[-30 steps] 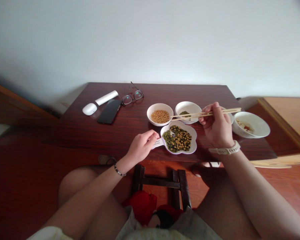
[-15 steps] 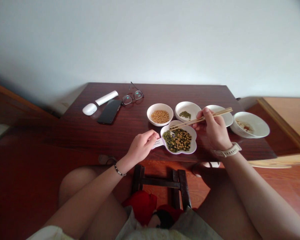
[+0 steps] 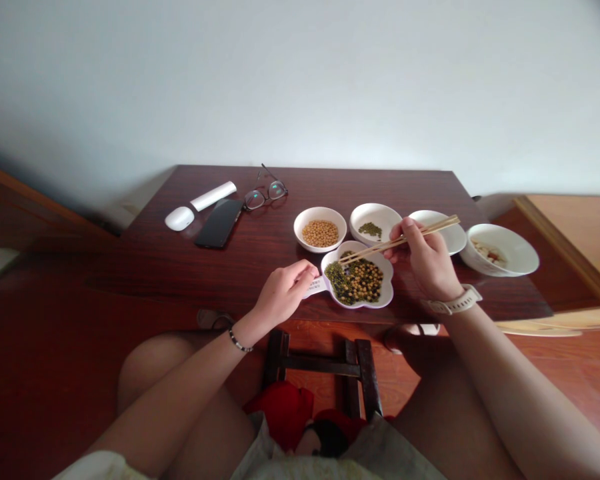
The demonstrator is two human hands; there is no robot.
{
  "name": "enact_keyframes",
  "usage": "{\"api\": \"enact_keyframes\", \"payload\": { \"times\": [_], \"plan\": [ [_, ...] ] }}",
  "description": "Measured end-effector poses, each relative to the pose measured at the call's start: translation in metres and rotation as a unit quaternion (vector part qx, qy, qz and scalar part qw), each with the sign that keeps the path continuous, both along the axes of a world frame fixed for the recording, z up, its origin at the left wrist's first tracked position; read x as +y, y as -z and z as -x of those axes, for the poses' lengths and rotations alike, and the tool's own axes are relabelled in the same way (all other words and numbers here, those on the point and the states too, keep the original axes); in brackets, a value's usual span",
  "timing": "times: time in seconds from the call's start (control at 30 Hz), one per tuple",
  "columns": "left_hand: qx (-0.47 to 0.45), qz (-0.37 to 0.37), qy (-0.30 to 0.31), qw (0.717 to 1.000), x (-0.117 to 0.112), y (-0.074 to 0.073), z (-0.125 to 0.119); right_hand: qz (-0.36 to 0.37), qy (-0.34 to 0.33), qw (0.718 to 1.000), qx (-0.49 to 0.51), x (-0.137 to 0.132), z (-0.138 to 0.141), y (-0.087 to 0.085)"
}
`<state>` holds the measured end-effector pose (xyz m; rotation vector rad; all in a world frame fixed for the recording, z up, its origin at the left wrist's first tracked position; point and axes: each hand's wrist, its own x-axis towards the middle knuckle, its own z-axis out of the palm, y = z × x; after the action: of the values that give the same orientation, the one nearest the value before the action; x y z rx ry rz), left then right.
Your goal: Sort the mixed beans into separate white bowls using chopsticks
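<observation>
Head view shows our right hand [image 3: 427, 257] gripping chopsticks [image 3: 380, 243] above beans [image 3: 365, 280] in a dish [image 3: 384, 300] near the surface's [image 3: 230, 280] front edge, our left hand [image 3: 285, 291] closed on its tab [image 3: 319, 288]; a slipping grip could scatter beans.

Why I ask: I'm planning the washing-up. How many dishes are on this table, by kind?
Round white bowls: 4
Flower-shaped white dish: 1
Total: 5
</observation>
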<state>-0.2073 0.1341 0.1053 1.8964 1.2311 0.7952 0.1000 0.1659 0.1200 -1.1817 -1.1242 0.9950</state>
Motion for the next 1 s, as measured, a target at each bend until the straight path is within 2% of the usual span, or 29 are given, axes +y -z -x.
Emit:
{"api": "enact_keyframes", "payload": {
  "times": [1.0],
  "plan": [
    [0.006, -0.006, -0.001, 1.0, -0.0007, 0.0018, 0.0007, 0.011, 0.009, 1.0, 0.025, 0.0019, -0.0021, -0.0006]
  ]
}}
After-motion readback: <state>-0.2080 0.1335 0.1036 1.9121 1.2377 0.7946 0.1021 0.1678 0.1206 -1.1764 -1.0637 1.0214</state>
